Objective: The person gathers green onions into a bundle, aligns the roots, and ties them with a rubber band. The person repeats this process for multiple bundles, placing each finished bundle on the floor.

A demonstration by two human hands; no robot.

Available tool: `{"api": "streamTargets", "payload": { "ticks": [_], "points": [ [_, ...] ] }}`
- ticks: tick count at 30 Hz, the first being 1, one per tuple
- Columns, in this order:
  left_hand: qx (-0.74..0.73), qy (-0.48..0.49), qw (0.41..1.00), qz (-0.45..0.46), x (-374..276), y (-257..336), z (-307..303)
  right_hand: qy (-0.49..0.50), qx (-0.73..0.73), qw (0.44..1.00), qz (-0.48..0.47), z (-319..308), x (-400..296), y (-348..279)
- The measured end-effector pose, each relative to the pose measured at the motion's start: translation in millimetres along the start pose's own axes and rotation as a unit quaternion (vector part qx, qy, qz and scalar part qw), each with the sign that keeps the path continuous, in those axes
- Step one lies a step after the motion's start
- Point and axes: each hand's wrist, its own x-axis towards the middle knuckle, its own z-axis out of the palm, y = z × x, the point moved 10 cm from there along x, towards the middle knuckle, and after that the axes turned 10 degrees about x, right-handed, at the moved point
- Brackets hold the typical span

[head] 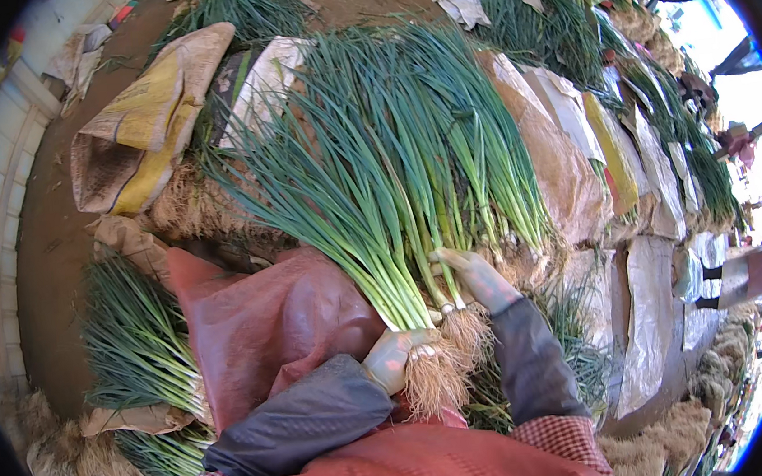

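My left hand (395, 359), in a pale glove, is closed around the white lower stems of a bunch of green onions (376, 265). Fibrous roots (434, 379) hang below that fist towards my red apron (414, 466). Just to the right, my right hand (476, 274), also gloved, grips a few more green onion stalks (449, 279) near their white ends. The roots (467, 329) of these stalks dangle beside the first bunch. Beyond both hands, long green leaves fan out over further green onions (506, 193) lying on the ground. The fingers are partly hidden by stems.
A red plastic sheet (272, 315) lies at my left. Past it are a yellow-and-brown woven sack (153, 122) and bundled green onions (138, 334). Rows of sack-wrapped bundles (549, 141) stretch along the right. Another person's legs (738, 278) show at the far right.
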Motion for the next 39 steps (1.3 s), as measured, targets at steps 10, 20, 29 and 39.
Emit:
{"api": "streamTargets", "payload": {
  "ticks": [10, 20, 29, 39],
  "points": [
    [0.230, 0.058, 0.965, 0.113, 0, 15, -8, 0.122, 0.121, 0.962, -0.212, 12, -19, -35],
    [0.430, 0.053, 0.885, 0.172, -6, 25, -6, 0.123, 0.165, 0.946, -0.252, 18, -64, -38],
    [0.166, 0.046, 0.983, 0.056, -14, 14, -3, -0.025, 0.250, 0.956, -0.149, 16, -138, -29],
    [0.198, 0.016, 0.975, 0.104, -21, 24, 2, -0.062, 0.205, 0.972, -0.099, 43, -143, -20]
  ]
}}
